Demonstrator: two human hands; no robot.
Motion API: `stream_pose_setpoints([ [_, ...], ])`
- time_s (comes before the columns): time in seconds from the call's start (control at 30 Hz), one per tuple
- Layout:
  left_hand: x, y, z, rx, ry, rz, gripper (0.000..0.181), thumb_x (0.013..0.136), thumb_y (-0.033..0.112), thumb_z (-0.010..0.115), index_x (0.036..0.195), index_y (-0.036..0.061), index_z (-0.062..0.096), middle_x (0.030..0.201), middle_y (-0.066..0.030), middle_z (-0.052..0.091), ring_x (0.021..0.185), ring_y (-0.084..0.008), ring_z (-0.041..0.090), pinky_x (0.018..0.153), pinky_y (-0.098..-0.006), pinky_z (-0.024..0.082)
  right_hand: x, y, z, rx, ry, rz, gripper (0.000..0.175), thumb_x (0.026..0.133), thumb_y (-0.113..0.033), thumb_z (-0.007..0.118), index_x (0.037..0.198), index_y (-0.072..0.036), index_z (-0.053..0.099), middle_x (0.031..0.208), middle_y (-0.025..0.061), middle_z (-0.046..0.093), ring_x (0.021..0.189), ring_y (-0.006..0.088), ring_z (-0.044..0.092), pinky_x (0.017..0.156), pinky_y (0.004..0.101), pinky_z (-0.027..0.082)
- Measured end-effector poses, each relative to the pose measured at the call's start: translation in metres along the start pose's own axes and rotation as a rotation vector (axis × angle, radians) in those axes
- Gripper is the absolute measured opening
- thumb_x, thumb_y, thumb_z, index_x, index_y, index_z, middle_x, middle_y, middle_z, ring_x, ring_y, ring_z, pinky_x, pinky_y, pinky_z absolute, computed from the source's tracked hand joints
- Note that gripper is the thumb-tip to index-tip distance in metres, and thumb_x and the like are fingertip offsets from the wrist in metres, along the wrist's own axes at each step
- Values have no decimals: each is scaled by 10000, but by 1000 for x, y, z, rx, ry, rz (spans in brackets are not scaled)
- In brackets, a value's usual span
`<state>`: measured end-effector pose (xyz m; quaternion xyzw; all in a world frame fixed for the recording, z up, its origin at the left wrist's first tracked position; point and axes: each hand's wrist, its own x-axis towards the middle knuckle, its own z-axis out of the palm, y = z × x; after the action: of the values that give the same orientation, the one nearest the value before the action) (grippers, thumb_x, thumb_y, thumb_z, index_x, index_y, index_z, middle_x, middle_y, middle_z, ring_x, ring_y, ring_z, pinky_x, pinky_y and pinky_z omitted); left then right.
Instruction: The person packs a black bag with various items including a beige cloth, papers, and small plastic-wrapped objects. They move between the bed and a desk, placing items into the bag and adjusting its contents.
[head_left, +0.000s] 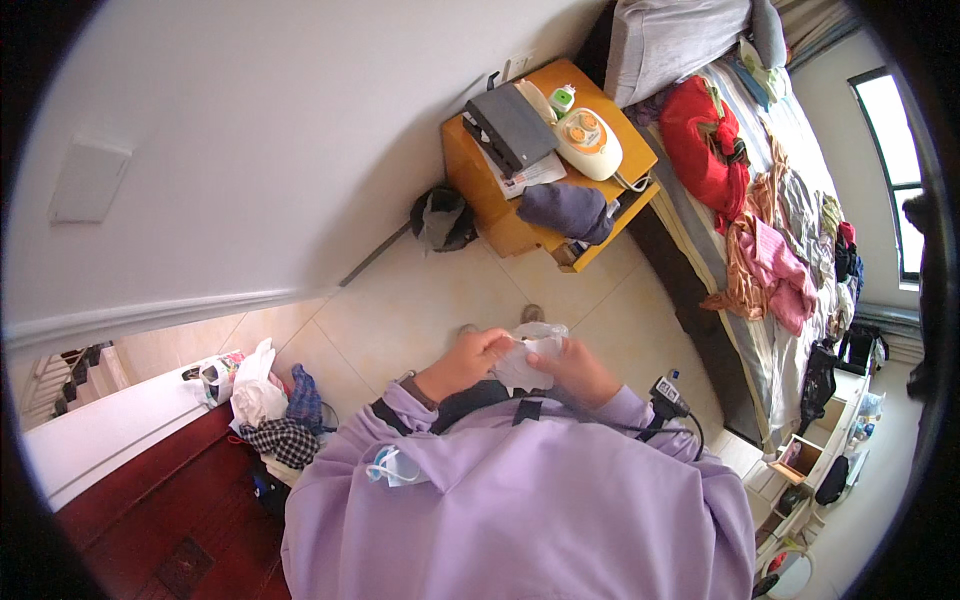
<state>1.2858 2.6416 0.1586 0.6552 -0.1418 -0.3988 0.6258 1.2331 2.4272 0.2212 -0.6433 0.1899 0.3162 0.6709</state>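
In front of my waist I hold a thin, translucent white plastic bag (529, 364) between both hands. My left hand (480, 360) grips its left edge near the top. On the other side my right hand (576, 371) has its thumb laid over the front of the bag, fingers partly hidden behind it. The bag's upper edge is bunched up and seems partly spread. Whether anything lies inside it cannot be made out. Below the hands are my feet on the tiled floor (405, 322).
Ahead stands a wooden nightstand (491, 217) with a drawer pulled out, bearing a dark box (517, 124), a cream-coloured appliance (590, 146) and a folded dark cloth (566, 212). A lined bin (442, 221) sits beside it. Clothes cover the bed (757, 360) at right.
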Motion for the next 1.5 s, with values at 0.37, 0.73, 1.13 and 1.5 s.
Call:
stream_pose_setpoints([
  [0.37, 136, -151, -150, 915, 381, -159, 299, 819, 157, 660, 1086, 42, 592, 1102, -167, 603, 1005, -344, 599, 844, -423, 508, 80, 73, -34, -46, 53, 290, 339, 876, -310, 716, 979, 10, 671, 839, 16, 663, 746, 95, 580, 659, 291, 488],
  [0.73, 328, -305, -212, 1458, 185, -402, 550, 955, 221, 416, 1473, 65, 313, 1501, -122, 358, 1390, -313, 323, 1134, -521, 232, 112, 109, -80, -52, 62, 511, 313, 884, -240, 712, 1048, 16, 640, 924, 24, 665, 819, 106, 597, 738, 272, 502],
  [1.13, 265, -225, -202, 1575, 67, -420, 221, 867, 109, 511, 1031, 70, 653, 939, -90, 632, 956, -260, 619, 1092, -684, 135, 101, 103, -91, 209, 181, 336, 303, 886, -221, 708, 1073, 11, 651, 967, 35, 680, 843, 119, 615, 748, 282, 505],
  [1.5, 75, 54, -107, 1212, 308, 134, 121, 837, 110, 626, 915, 25, 591, 808, -164, 631, 743, -355, 615, 794, -438, 494, 31, 21, -112, 341, 199, 138, 283, 871, -205, 722, 1060, -8, 646, 943, 16, 678, 830, 107, 622, 749, 274, 507],
])
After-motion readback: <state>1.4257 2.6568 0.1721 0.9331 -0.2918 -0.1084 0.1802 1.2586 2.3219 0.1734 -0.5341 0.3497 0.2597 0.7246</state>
